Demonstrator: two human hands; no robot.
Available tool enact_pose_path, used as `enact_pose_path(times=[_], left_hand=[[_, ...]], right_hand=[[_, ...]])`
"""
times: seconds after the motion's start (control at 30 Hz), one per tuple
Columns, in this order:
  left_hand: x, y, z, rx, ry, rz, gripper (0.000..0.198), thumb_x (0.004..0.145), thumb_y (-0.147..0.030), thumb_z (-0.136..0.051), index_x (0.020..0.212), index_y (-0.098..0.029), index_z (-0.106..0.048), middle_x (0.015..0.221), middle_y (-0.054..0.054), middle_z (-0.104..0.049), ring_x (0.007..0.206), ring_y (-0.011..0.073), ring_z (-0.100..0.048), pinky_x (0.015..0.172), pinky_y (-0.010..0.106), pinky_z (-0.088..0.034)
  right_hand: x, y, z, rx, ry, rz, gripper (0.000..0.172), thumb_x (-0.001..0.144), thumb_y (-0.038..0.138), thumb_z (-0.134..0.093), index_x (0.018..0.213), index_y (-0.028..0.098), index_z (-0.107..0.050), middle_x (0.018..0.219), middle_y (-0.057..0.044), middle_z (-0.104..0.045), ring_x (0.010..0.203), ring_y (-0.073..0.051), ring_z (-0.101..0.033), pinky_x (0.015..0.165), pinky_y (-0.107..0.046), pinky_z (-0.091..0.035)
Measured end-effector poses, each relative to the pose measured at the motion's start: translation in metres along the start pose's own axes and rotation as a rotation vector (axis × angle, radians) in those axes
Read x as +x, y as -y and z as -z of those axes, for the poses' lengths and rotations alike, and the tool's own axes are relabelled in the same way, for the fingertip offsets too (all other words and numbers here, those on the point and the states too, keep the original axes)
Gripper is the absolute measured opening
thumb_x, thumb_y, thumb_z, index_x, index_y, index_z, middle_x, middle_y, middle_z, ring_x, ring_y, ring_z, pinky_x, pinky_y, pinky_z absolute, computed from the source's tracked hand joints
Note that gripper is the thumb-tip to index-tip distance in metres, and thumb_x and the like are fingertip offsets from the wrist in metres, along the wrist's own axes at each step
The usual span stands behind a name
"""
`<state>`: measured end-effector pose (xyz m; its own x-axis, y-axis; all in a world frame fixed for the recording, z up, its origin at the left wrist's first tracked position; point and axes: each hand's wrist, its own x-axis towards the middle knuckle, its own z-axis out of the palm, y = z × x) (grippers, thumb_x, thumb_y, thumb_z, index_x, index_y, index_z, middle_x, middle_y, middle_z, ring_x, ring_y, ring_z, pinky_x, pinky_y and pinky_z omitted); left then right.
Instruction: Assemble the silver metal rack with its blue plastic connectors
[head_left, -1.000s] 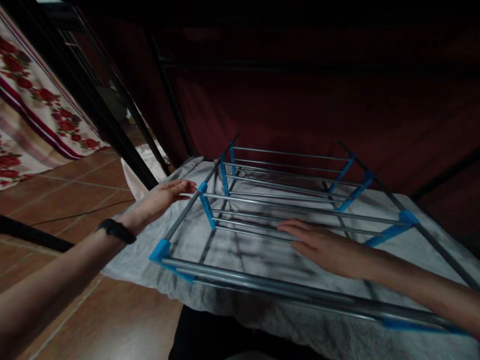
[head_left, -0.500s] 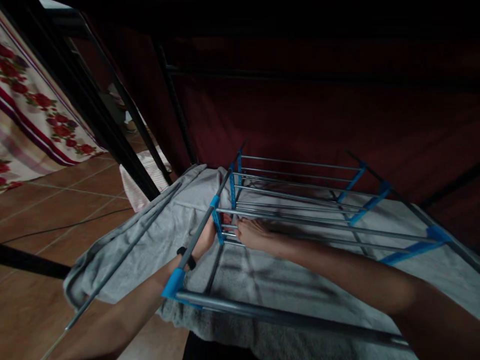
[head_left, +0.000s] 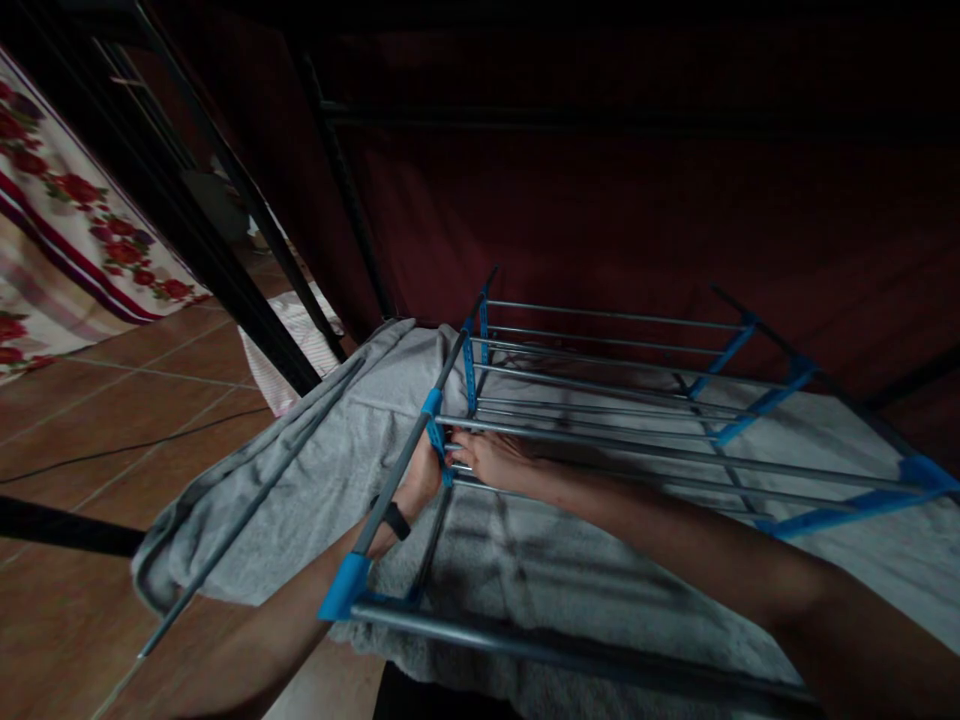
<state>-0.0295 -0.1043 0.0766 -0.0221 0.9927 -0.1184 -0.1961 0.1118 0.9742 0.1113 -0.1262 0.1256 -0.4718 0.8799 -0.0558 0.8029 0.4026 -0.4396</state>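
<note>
A rack of grey metal tubes [head_left: 600, 437] joined by blue plastic connectors lies on its side on a grey blanket. My left hand [head_left: 425, 470] wraps round a blue connector [head_left: 435, 432] at the rack's near left; a dark band circles that wrist. Reaching between the tubes from the right, my right hand [head_left: 489, 458] has its fingers closed on the end of a thin metal rod [head_left: 466, 470] beside this connector. The fingertips of both hands are close together. Part of my left hand is hidden behind the frame tube and the connector.
The grey blanket [head_left: 300, 500] covers a low bed, with a loose metal rod [head_left: 225, 540] along its left side. Black bed posts [head_left: 247, 290] rise at the left. A dark red curtain [head_left: 600, 220] hangs behind. A cable [head_left: 150, 443] crosses the tiled floor.
My right hand has moved left along the rod to the blue connector. My left hand has shifted slightly up and right against it. The view has shifted a little.
</note>
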Motion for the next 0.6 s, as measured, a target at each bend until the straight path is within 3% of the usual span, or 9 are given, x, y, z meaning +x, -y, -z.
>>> enact_pose_path(times=[0.27,0.6], left_hand=[[-0.0013,-0.0009,-0.0032,0.072,0.023,0.044,0.070,0.071,-0.092,-0.037,0.058,-0.023,-0.031,0.051,-0.001,-0.030,0.053,0.0134,-0.029,0.051,0.028,-0.030],[0.0015,0.0056,-0.0031,-0.035,-0.014,0.012,0.050,0.082,-0.064,-0.049,0.064,-0.022,-0.030,0.056,-0.004,-0.030,0.052,0.0097,-0.025,0.050,0.024,-0.027]], right_hand=[[-0.0011,0.0027,0.0093,0.147,0.005,0.052,0.030,0.099,0.030,-0.044,0.118,0.029,-0.066,0.118,0.001,-0.072,0.107,-0.020,-0.066,0.089,-0.029,-0.049],[-0.0034,0.0025,0.0074,-0.002,0.000,0.070,0.032,0.101,0.035,-0.039,0.117,0.030,-0.066,0.117,0.000,-0.072,0.104,-0.022,-0.066,0.082,-0.029,-0.048]])
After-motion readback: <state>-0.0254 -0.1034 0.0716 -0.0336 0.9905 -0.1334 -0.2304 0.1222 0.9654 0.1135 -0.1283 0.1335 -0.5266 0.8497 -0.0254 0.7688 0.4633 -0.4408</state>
